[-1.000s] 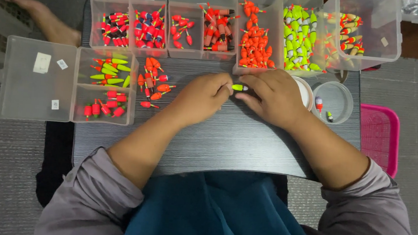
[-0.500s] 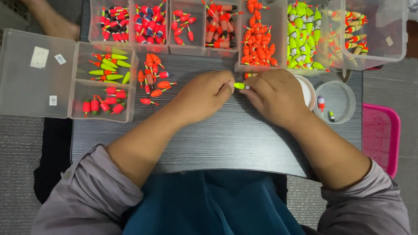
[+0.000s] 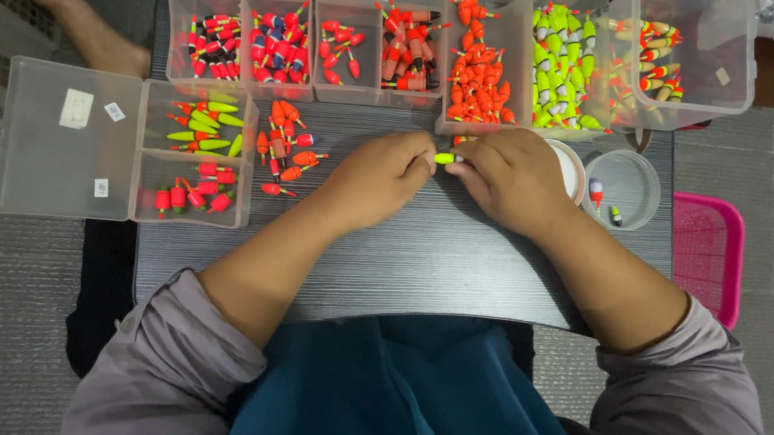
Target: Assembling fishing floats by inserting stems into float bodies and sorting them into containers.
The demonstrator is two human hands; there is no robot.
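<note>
Hands: left, right grip small yellow-green float mid-table | bins crowd far edge | near table bare

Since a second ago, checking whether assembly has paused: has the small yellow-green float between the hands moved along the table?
No. The yellow-green float sits between the left hand and right hand, just below the orange-float compartment, as before.

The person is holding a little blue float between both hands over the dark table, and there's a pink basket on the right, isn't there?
Not quite: the float pinched between the left hand and the right hand is yellow-green, not blue, as the head view shows. The rest is right: the hands are over the dark table, and a pink basket sits on the right.
</note>
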